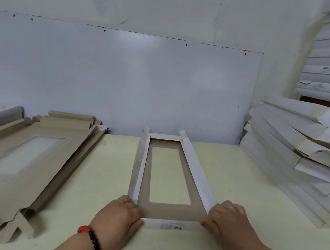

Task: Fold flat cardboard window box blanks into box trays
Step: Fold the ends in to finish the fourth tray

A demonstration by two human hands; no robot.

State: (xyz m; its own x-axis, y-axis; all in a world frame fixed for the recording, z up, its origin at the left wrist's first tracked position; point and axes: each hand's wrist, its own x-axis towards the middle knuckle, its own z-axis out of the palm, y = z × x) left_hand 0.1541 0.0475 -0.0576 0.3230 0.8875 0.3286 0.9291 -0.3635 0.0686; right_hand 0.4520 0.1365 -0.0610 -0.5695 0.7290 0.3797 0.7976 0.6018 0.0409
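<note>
A pale yellow-green tabletop runs up to a white wall with a glossy white panel leaning against it. At the near edge, the left hand pinches the near left corner of a box, fingers curled over the end of its left side wall; a red and black bead bracelet circles that wrist. The right hand grips the near right corner the same way, closed on the end of the right side wall. The box lies lengthwise in the middle of the tabletop, brown inside up, with a clear window in its floor. Both long white walls are raised and lean outward, the far end wall stands, and the near flap printed "SGS" lies flat between the hands. To the left a pile of flat brown blanks spreads over the tabletop. On the right, folded white trays are stacked at a slant, with more piled higher behind.
</note>
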